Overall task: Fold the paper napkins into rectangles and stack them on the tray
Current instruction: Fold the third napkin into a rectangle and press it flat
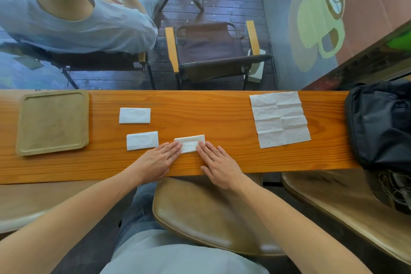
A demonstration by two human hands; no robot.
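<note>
The napkin in work lies on the bench near its front edge, already a small rectangle; the left hand and the right hand both lie flat and open, gripping nothing, with the fingertips pressing on the two lower corners of the paper. Two folded napkins, one and another, rest just to the left, apart from each other; the tray at the far left carries nothing yet; one unfolded napkin is spread well to the right, beside a black bag.

I judge that the paper is very light, soft and thin; it tears easily and will spring open if the crease is not pressed firmly. It may also slide on the smooth wood; so it is better to pinch a folded piece at its short edge, thumb below and fingers above, holding all layers together; a loose grip could let the layers fan out on the way to the tray.
</note>
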